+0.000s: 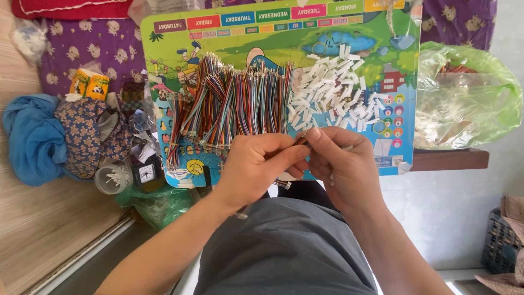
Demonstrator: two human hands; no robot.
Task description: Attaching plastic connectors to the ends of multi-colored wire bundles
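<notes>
A bright picture board (406,109) lies across the lap as a work surface, just beyond the two hands. On it, up and to the left of the grip, rows of multicoloured wire bundles (234,104) lie side by side; up and to the right of the grip sits a loose heap of small white connector housings (335,90). Farther right a green plastic bag (469,93) rests on a shelf, and off to the far left lies a blue cloth (33,136).

The left hand (256,166) is closed around a short wire set (302,141), whose end pokes out between thumb and forefinger. The right hand (341,158) meets it there, fingertips pinched at that same end; whether a white housing is between them cannot be told.

Doing this well seems to call for keeping the wire end short beyond the left pinch so it stays stiff, and holding both hands close together and low, just above the board.
</notes>
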